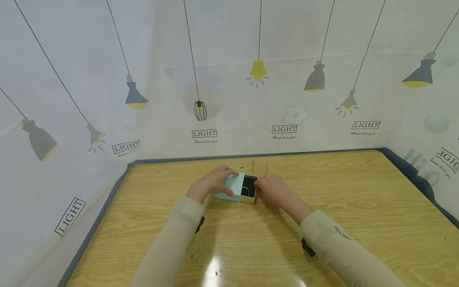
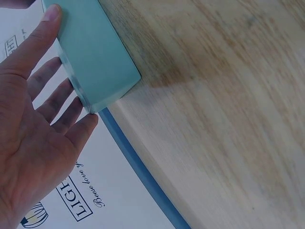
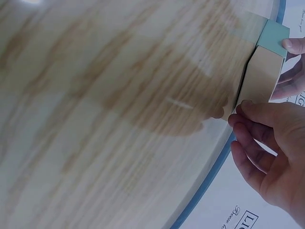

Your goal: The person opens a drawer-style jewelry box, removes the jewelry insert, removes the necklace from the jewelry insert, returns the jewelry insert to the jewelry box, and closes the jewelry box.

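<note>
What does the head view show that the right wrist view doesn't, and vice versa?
Only the head view: the black inside of the tan drawer, with a thin, curved, light piece in it.
Only the right wrist view: the palm side of the right hand.
Both: the drawer partly out of the teal sleeve, and both hands, with the left hand on the sleeve.

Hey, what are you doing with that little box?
A person has both hands on a small box over the table. The left hand holds the pale green cover, and the right hand pinches the end of the tan tray. Right now the tray sticks partway out of the cover. On its black lining lies a thin, shiny loop, too small to tell exactly what it is.
</note>
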Available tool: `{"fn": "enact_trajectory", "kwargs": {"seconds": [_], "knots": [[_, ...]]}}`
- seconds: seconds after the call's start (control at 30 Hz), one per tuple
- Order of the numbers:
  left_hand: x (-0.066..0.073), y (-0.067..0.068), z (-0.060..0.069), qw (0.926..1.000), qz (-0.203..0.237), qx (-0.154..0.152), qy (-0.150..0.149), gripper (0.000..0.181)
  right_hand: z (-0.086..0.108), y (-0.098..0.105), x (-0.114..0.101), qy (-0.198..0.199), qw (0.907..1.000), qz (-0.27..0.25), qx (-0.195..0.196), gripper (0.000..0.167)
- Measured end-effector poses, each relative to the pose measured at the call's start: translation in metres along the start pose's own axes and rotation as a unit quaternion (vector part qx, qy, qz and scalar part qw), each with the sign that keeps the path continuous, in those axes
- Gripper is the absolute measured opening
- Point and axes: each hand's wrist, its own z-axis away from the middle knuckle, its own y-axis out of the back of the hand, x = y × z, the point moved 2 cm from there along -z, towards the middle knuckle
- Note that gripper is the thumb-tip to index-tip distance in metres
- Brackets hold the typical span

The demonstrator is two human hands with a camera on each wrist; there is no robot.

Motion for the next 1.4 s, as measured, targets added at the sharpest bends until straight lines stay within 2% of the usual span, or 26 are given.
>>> {"fn": "enact_trajectory", "kwargs": {"seconds": [0.67,0.93,1.4], "knots": [[-0.002,0.001,0.003,1.0000,-0.006,-0.001,-0.004,0.078,-0.001,-0.002,0.001,-0.002,0.9997,-0.016,-0.019,0.021],[-0.001,0.001,0.002,1.0000,0.002,-0.004,-0.001,0.079,0.000,0.000,0.005,0.011,0.9994,-0.025,-0.020,0.022],[0.000,0.001,0.001,1.0000,0.000,-0.004,-0.003,0.079,-0.003,-0.001,0.010,0.023,0.9982,-0.033,-0.043,0.025]]}}
